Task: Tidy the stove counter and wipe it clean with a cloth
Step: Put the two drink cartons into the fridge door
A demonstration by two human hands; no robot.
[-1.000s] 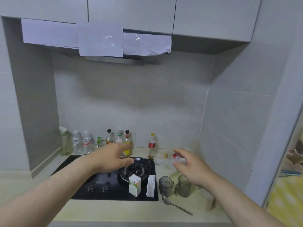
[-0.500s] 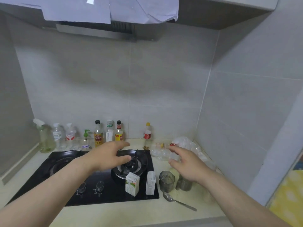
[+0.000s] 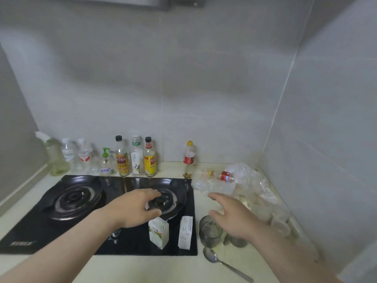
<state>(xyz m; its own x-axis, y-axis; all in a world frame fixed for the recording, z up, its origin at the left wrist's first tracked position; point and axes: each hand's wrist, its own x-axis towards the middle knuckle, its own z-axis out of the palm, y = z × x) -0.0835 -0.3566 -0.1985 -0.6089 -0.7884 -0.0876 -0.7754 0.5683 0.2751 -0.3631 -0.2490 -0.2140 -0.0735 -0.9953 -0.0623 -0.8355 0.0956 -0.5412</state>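
Both hands have pushed forward and lower. My left hand [image 3: 134, 209] hovers over the right burner [image 3: 177, 199], and my right hand [image 3: 234, 217] is over the counter [image 3: 142, 268] off the hob's [image 3: 51, 231] right edge, near the crumpled plastic bags [image 3: 244, 178]. Fingers on both are loosely spread, nothing held.

Progress, as I judge it: barely started.
- A green carton [image 3: 158, 233] and a white carton [image 3: 185, 232] stand at the hob's front right corner.
- The glass cup [image 3: 210, 231] and spoon [image 3: 222, 264] sit near the counter's front edge.
- The bottles [image 3: 122, 158] line the back edge.

No cloth is visible, and wiping has not begun.
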